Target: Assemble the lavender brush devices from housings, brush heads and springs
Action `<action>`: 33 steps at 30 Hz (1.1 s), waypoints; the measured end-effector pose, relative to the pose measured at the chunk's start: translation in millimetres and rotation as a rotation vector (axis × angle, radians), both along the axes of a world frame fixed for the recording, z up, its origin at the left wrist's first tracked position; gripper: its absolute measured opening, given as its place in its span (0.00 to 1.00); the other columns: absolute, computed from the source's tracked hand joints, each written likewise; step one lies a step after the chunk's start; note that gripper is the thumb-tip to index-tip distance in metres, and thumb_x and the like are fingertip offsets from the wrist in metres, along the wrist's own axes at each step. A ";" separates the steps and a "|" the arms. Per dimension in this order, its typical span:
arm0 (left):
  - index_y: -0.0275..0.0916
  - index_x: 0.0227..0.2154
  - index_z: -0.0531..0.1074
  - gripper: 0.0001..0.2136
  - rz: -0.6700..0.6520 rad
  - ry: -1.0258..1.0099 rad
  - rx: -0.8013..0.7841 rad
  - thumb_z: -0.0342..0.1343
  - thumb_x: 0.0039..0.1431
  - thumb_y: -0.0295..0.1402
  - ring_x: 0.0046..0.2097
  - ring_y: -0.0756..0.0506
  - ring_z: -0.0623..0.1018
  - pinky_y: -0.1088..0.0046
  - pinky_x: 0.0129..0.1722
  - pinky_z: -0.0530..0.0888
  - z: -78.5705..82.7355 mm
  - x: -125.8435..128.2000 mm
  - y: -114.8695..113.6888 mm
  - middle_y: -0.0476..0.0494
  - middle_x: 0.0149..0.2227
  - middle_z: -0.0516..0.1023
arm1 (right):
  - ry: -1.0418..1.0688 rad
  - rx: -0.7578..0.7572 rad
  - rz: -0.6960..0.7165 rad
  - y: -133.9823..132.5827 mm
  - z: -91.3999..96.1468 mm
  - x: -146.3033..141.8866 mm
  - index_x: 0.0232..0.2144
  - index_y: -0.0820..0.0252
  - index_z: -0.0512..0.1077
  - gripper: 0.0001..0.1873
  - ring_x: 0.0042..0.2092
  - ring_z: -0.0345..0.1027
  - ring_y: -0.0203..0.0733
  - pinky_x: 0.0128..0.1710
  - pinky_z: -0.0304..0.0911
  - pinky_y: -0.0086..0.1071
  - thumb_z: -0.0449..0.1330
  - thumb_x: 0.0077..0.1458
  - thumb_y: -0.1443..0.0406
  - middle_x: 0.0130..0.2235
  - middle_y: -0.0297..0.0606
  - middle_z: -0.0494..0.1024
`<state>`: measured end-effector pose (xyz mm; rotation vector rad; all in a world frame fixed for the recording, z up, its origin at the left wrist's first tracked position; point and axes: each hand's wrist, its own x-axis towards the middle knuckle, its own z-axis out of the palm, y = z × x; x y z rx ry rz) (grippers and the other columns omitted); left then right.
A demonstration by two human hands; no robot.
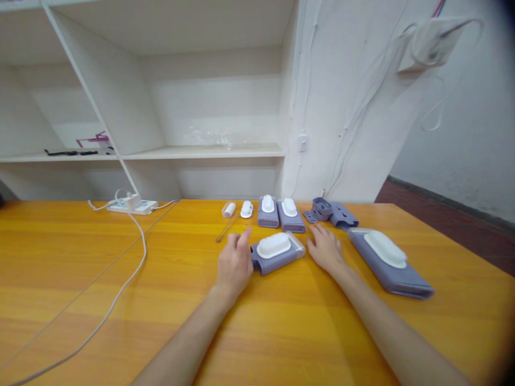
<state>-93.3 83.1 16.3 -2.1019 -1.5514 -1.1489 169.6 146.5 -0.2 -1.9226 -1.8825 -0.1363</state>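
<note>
A purple-grey flat case [267, 262] with a white oval piece [274, 245] on top lies on the table between my hands; its right end looks clear. My left hand [235, 261] is beside the case's left end, thumb raised and fingers loosely curled, partly hidden; whether it touches is unclear. To the right of the case, my right hand [325, 247] rests with fingers spread, holding nothing. Just beyond its fingertips are a purple-grey ring-shaped part [321, 208] and a small slotted plate [309, 216]. A larger similar case [396, 271] lies right of my right forearm.
Behind stand two more cases, one left [267, 219] and one right [293, 222], beside a purple-grey holed part [344, 215]. A coiled spring [226, 229] and small white parts [247, 209] lie left of them. A power strip [139, 207] trails a white cable [131, 279] across the table.
</note>
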 end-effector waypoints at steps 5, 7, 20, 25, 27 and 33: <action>0.54 0.55 0.57 0.22 -0.419 0.426 0.047 0.42 0.60 0.25 0.33 0.47 0.70 0.73 0.32 0.68 5.3 23.4 -26.4 0.45 0.34 0.66 | -0.065 0.000 0.051 8.7 -1.7 1.3 0.52 0.58 0.65 0.22 0.57 0.54 0.55 0.52 0.51 0.53 0.46 0.56 0.63 0.61 0.43 0.60; 0.52 0.55 0.56 0.21 -0.510 0.552 -0.004 0.41 0.61 0.26 0.31 0.48 0.69 0.74 0.29 0.67 11.5 35.5 -35.3 0.46 0.32 0.65 | -0.083 0.010 0.059 11.8 -1.3 1.1 0.51 0.57 0.66 0.21 0.57 0.53 0.55 0.53 0.49 0.54 0.46 0.56 0.62 0.60 0.42 0.61; 0.47 0.56 0.51 0.21 -0.437 0.620 -0.311 0.42 0.60 0.28 0.36 0.46 0.70 0.70 0.33 0.71 25.8 46.4 -38.8 0.43 0.40 0.65 | -0.242 0.291 -0.069 10.7 22.0 1.3 0.47 0.60 0.67 0.17 0.57 0.50 0.52 0.56 0.37 0.51 0.49 0.56 0.65 0.55 0.47 0.65; 0.46 0.56 0.51 0.23 -0.427 0.602 -0.323 0.44 0.58 0.28 0.35 0.45 0.71 0.69 0.32 0.71 25.9 46.9 -39.1 0.43 0.41 0.65 | -0.345 0.270 -0.200 32.1 35.8 15.9 0.52 0.60 0.63 0.22 0.59 0.44 0.57 0.54 0.35 0.57 0.52 0.54 0.62 0.58 0.52 0.58; 0.46 0.56 0.51 0.22 -0.425 0.588 -0.324 0.44 0.58 0.29 0.35 0.45 0.71 0.69 0.32 0.71 26.0 46.8 -38.6 0.43 0.40 0.65 | -0.344 0.215 -0.231 39.2 39.1 21.0 0.48 0.58 0.67 0.19 0.59 0.45 0.58 0.53 0.37 0.58 0.54 0.53 0.61 0.57 0.52 0.58; 0.46 0.56 0.52 0.23 -0.389 0.553 -0.337 0.44 0.56 0.27 0.35 0.45 0.71 0.69 0.32 0.71 25.4 46.2 -37.1 0.42 0.40 0.65 | -0.264 0.111 -0.258 45.8 39.1 23.9 0.38 0.57 0.72 0.12 0.47 0.60 0.53 0.44 0.54 0.47 0.53 0.55 0.61 0.46 0.49 0.67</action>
